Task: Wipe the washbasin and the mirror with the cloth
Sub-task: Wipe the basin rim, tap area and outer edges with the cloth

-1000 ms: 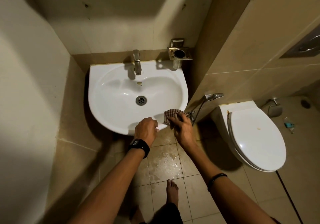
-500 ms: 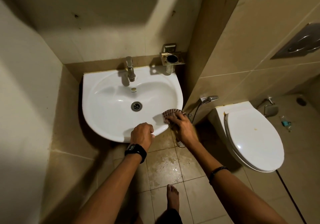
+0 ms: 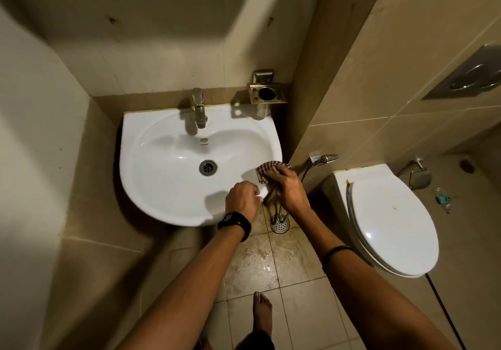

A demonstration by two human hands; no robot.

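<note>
The cloth [image 3: 268, 173] is a small checked rag, bunched under the right hand [image 3: 288, 189] on the basin [image 3: 162, 176] rim at its front right corner. Part of it drapes over the rim and hangs down outside. It looks thin, limp and light, and probably damp, so it should fold to the curve of the rim without effort and will slide rather than grip on the glazed white ceramic. The right fingers [image 3: 276, 172] are curled together, pressing a wad of the cloth flat against the rim; a bunched handful like this seems the best hold, since a loose edge would trail and flap.

The left hand [image 3: 242, 200] sits on the front edge of the basin just beside the right, fingers closed round the rim. It seems to brace the body; whether it also pinches a bit of cloth cannot be told from here.

The basin itself is hard, smooth and fixed to the wall, so it should take firm pressure. The tap [image 3: 199, 108] and drain [image 3: 208, 167] will want the cloth pushed in with fingertips. No mirror is in view.
</note>
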